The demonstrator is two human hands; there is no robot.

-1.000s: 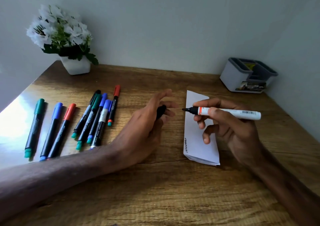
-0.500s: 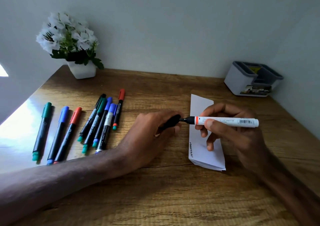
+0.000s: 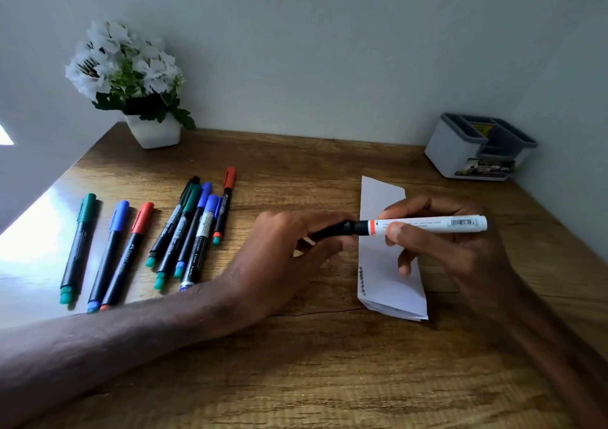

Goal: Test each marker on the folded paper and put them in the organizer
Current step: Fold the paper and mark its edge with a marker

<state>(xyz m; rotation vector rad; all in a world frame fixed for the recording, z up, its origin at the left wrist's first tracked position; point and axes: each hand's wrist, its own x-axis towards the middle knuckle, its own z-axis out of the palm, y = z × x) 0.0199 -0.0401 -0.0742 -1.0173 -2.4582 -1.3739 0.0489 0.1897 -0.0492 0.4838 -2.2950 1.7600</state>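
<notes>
Both curled: left hand [image 3: 283,257] pinches cap [image 3: 335,230], right hand [image 3: 454,251] holds marker [image 3: 427,224].

Soft daylight from the left, bright glare on the table [image 3: 29,241] (washed out), wide-angle bending at edges.

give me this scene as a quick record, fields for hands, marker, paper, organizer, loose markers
left hand: grips black cap, cap meets the marker's tip end
right hand: holds white marker level over the paper
folded paper: flat on table, dark scribbles by its left edge
organizer: far right corner, no markers seen inside
loose markers: eight, capped, lying left of the hands
flower pot: far left corner
</notes>
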